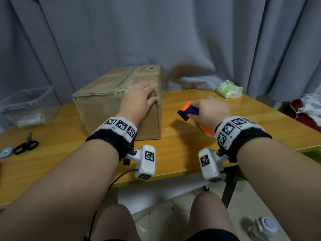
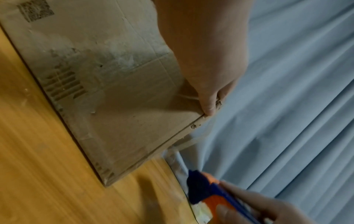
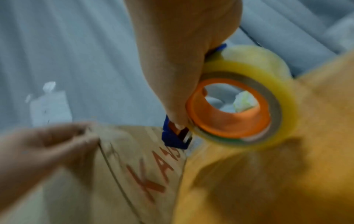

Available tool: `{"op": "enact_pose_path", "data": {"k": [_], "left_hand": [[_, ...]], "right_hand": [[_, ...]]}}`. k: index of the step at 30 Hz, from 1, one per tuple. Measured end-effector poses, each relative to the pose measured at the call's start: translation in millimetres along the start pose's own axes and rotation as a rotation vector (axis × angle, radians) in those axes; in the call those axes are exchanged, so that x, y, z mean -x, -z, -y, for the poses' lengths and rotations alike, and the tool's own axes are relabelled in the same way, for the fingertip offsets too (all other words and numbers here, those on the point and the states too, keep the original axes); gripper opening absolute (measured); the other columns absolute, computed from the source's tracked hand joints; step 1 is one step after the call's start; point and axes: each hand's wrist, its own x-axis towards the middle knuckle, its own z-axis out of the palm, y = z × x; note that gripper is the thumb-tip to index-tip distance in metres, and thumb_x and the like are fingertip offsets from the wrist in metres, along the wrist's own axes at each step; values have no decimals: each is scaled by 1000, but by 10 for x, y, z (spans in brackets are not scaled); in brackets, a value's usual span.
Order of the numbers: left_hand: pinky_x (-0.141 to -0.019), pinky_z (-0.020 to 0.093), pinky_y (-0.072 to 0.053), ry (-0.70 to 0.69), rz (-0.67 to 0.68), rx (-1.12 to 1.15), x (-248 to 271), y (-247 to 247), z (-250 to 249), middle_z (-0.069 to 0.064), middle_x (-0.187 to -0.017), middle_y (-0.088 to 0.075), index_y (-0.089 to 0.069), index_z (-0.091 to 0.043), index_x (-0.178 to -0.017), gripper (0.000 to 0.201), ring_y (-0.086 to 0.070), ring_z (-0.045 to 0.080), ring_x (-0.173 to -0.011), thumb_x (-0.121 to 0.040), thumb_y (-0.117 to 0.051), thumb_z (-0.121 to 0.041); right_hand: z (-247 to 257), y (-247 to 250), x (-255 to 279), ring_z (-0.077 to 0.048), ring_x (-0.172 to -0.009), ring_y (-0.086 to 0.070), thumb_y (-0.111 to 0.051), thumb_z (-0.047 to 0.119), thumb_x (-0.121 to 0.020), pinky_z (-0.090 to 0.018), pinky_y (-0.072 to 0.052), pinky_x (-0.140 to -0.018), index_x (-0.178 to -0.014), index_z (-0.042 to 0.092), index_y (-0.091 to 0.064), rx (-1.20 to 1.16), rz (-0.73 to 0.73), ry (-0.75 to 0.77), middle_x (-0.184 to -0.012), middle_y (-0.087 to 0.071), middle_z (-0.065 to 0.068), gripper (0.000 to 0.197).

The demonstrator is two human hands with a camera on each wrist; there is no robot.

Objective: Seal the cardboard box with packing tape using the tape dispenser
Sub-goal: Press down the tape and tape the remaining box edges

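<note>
Left hand (image 1: 139, 100): lying spread and flat over the near right top corner of the cardboard box (image 1: 111, 101), fingers draping over the edge, thumb pressing the corner in the left wrist view; it is bracing, not gripping.

Right hand (image 1: 211, 111): curling round the tape dispenser (image 1: 188, 112), an orange and blue holder carrying a roll of clear yellowish packing tape (image 3: 249, 97). It is hovering just above the worktop (image 1: 182, 150), beside the box's right face and not touching it; the blue cutter end is pointing toward the left hand.

Cardboard box: sitting on the worktop under the left hand, flaps down. Old tape is already running along the top seam away from the left hand. Whether any fresh strip is being laid cannot be told.

Other items: scissors (image 1: 26, 145) and a clear plastic bin (image 1: 27, 108) well to the outside of the left hand; a green and white packet (image 1: 229, 89) beyond the right hand; grey curtain (image 1: 156, 32) behind all.

Risks, as judged:
- Box appears light and is being steadied at one corner only; pulling tape across could be sliding or swivelling it.
- Tape starting away from the seam would be leaving the flaps unsealed.
- A loose tape end may be folding back on the roll, stalling the pull.
- Left fingers are lying near the likely tape path and the cutter teeth.
</note>
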Motion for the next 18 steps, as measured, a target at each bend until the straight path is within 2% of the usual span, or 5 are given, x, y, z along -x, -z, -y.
{"op": "enact_pose_path", "data": {"k": [3, 7, 11, 15, 18], "left_hand": [[-104, 39, -32, 1, 15, -14, 5, -11, 3, 3, -136, -53, -52, -20, -134, 47, -47, 27, -124, -91, -53, -41], [-104, 38, -33, 3, 21, -9, -14, 8, 10, 3, -135, -54, -51, -21, -134, 47, -48, 26, -123, -91, -52, -41], [-104, 39, -35, -14, 30, -28, -14, -1, 15, 1, -136, -54, -50, -22, -135, 48, -49, 25, -123, -92, -51, -43], [-101, 39, -37, -34, 22, -63, 9, 33, 14, -1, -137, -53, -48, -24, -136, 48, -49, 24, -123, -93, -48, -45], [-100, 38, -38, -41, 22, -81, 34, 53, 2, -1, -137, -53, -47, -24, -137, 49, -49, 24, -123, -94, -47, -45]], "right_hand": [[-56, 32, -71, -30, -107, -58, -56, 51, -85, -40, -49, -87, -129, 39, -53, -322, -108, -33, -118, -61, -10, 45], [-3, 63, -133, -16, -117, -55, -65, 39, -86, -32, -43, -101, -135, 20, -53, -931, -190, -70, -126, -61, 1, 54], [-37, -67, -109, -17, -101, -57, -59, 31, -93, -31, -49, -75, -131, 16, -57, -1419, -119, -177, -110, -62, -1, 41], [-167, -318, -136, -22, -87, -59, -54, 35, -95, -31, -49, -72, -115, 11, -63, -1495, -65, -330, -97, -64, -5, 33], [-315, -587, -205, -26, -84, -58, -56, 45, -91, -37, -47, -77, -102, 4, -63, -1371, -42, -486, -93, -62, -10, 43]]}}
